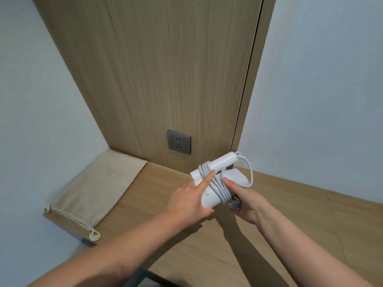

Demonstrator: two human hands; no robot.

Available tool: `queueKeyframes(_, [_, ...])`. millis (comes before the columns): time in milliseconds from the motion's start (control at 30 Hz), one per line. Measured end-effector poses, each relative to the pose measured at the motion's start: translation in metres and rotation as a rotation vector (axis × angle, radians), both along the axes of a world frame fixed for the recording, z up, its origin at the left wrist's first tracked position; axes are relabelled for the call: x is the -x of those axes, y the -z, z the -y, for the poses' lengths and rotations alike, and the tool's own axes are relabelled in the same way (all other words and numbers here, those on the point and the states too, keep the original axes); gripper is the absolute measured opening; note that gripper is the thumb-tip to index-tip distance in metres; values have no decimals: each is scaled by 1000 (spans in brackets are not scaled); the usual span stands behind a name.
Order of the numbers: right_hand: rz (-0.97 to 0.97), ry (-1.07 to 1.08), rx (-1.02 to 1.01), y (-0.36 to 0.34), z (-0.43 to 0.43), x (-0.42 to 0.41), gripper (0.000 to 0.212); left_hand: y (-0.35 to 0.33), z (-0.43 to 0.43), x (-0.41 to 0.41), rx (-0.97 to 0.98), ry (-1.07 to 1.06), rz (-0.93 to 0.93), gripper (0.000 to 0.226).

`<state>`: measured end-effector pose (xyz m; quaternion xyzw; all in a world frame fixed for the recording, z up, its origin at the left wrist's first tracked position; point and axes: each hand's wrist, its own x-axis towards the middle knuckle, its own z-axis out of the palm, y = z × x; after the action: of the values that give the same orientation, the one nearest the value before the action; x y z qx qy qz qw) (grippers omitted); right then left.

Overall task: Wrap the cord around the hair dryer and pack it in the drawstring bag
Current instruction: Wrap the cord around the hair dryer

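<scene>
A white hair dryer is held above the wooden shelf, with its grey cord wound several times around the body and handle. One loop of cord hangs loose at the right. My left hand grips the dryer's body from the left, its index finger pressing on the coils. My right hand holds the dryer from the right, thumb on the coils, and the grey plug sits against its fingers. A beige drawstring bag lies flat at the shelf's left end, its opening toward me.
The wooden shelf runs along a wood wall panel with a grey power socket just behind the dryer. Pale walls close in on the left and right. The bag's corded edge overhangs the shelf's front left corner.
</scene>
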<state>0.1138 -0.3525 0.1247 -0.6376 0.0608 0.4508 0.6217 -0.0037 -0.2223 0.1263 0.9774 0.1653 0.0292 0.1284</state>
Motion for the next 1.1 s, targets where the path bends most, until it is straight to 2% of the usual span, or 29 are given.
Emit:
queueKeyframes(267, [-5, -18, 40, -4, -1, -2, 49, 2, 1, -1, 8, -4, -5, 100])
queueKeyframes(400, [44, 20, 47, -9, -2, -3, 38, 7, -4, -1, 107, 31, -33, 103])
queueKeyframes(467, [123, 8, 60, -13, -1, -7, 31, 8, -5, 2, 417, 3, 7, 103])
queueKeyframes(533, [187, -12, 76, -14, 1, -9, 28, 7, -8, 3, 873, -119, 112, 102])
queueKeyframes(567, [210, -27, 88, -14, 2, -10, 29, 5, -11, 1, 1036, -205, 165, 102])
queueKeyframes(600, [232, -44, 101, -13, 3, -10, 30, 1, -14, -1, 1120, -281, 198, 102])
queueKeyframes(667, [292, -85, 119, -12, 4, -8, 37, -12, -19, -9, 1120, -323, 172, 97])
queueKeyframes(800, [404, -193, 140, -13, 6, -2, 46, -27, -22, -24, 1012, -283, -23, 63])
queueKeyframes(1100, [616, -355, 114, -31, 7, 2, 40, -19, -21, -25, 1239, -389, -152, 49])
